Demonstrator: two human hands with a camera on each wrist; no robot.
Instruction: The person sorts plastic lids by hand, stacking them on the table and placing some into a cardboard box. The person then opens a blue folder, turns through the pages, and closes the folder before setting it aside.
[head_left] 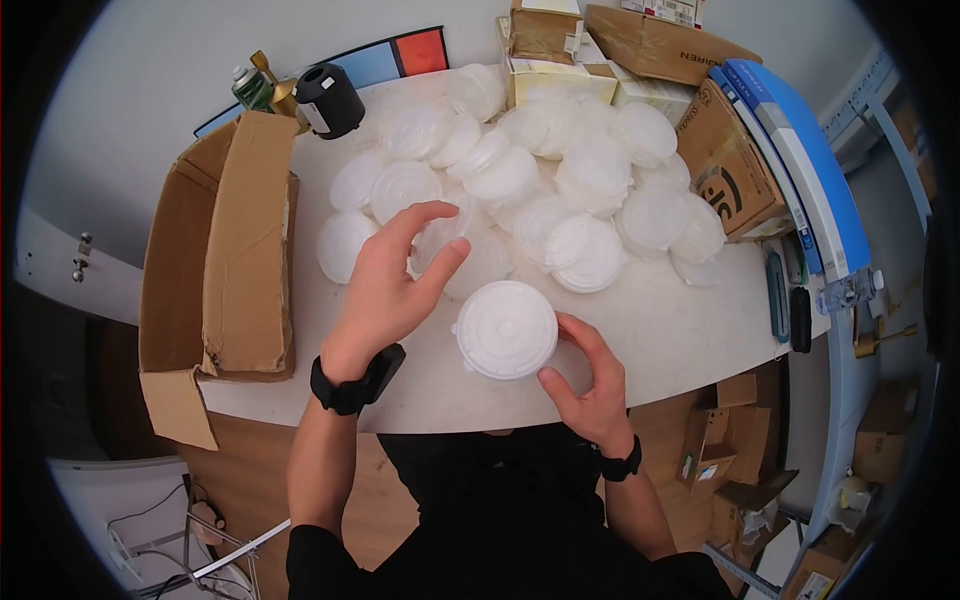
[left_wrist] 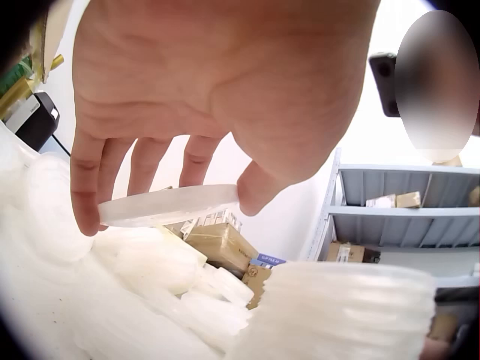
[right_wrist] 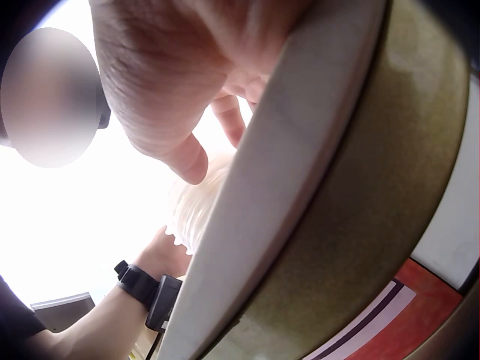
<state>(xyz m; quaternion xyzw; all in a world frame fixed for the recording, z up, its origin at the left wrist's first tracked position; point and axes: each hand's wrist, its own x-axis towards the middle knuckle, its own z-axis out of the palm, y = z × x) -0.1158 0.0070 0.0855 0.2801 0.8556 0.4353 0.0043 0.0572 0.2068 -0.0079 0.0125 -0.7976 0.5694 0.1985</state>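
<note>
In the left wrist view, my left hand (head_left: pixel 388 285) pinches a thin translucent plastic lid (left_wrist: pixel 172 204) by its edge between thumb and fingers. It is above the near side of the spread of lids. In front of me on the table stands an upright stack of white round lids (head_left: pixel 507 330), ringed on top; its ribbed side shows in the left wrist view. My right hand (head_left: pixel 592 385) is at the stack's right side, thumb and fingers spread loosely close by its edge; the stack (right_wrist: pixel 196 206) is partly hidden in the right wrist view.
Many loose lids (head_left: pixel 590 175) cover the table's (head_left: pixel 660 330) middle and back. An open cardboard box (head_left: pixel 250 250) stands left. A black cylinder (head_left: pixel 330 102), a green bottle (head_left: pixel 252 90) and boxes (head_left: pixel 665 45) line the back; a blue binder (head_left: pixel 800 160) stands right.
</note>
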